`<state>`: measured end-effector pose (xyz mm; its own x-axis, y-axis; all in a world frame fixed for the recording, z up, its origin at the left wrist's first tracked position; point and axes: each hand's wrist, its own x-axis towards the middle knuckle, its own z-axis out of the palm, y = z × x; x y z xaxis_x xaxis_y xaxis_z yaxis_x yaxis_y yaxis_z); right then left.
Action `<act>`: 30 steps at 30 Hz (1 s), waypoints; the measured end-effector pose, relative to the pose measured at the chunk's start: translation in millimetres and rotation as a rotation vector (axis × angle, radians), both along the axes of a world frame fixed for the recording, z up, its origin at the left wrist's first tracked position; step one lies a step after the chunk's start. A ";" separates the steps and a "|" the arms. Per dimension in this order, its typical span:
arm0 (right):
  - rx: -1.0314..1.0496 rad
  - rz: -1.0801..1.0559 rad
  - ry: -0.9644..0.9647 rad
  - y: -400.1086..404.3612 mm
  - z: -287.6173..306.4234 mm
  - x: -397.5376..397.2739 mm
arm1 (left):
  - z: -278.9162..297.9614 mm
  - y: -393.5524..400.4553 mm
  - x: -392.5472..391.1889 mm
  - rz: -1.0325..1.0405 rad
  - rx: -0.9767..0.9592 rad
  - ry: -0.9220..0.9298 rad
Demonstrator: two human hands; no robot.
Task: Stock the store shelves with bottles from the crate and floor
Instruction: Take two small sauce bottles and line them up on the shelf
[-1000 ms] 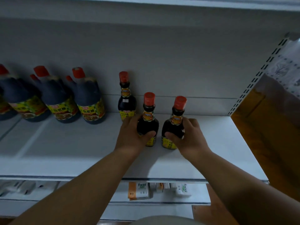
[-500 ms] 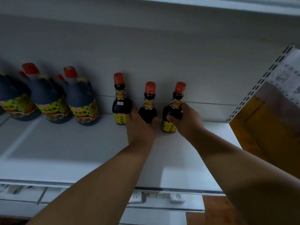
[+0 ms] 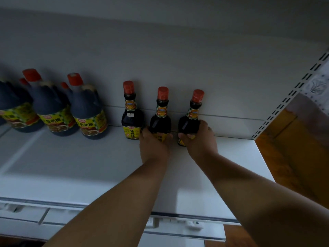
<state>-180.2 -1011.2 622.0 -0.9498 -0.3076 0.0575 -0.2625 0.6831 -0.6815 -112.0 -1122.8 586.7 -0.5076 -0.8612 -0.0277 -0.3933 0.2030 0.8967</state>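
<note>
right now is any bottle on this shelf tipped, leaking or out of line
Nothing stands out. The three small dark red-capped bottles stand upright along the back of the white metal shelf, the left hand and right hand each gripping one. No spill shows.

The left hand covers most of the yellow label of the middle small dark red-capped sauce bottle, and the right hand hides the lower label of the right-hand small dark sauce bottle. The leftmost large dark red-capped jug is cut off by the picture's left edge. Small red caps behind the front jugs belong to bottles otherwise hidden. The tags on the lower shelf are blurred beyond reading.
</note>
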 end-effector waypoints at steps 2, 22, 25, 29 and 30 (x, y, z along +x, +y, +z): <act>-0.020 -0.034 -0.023 -1.9 -8.0 1.4 | -2.4 -2.7 0.0 -0.004 -0.020 -0.026; 0.043 -0.082 -0.108 -7.7 -2.5 5.2 | 0.7 -7.8 -4.1 -0.104 -0.013 -0.095; 0.044 -0.108 -0.134 -2.3 0.2 18.9 | 1.9 -7.2 4.8 -0.131 0.019 -0.114; 0.061 -0.073 -0.097 7.3 -2.9 44.7 | 2.9 0.9 25.6 -0.127 -0.023 -0.090; 0.078 -0.050 -0.094 9.0 -3.4 51.1 | 4.2 4.9 32.7 -0.129 -0.048 -0.089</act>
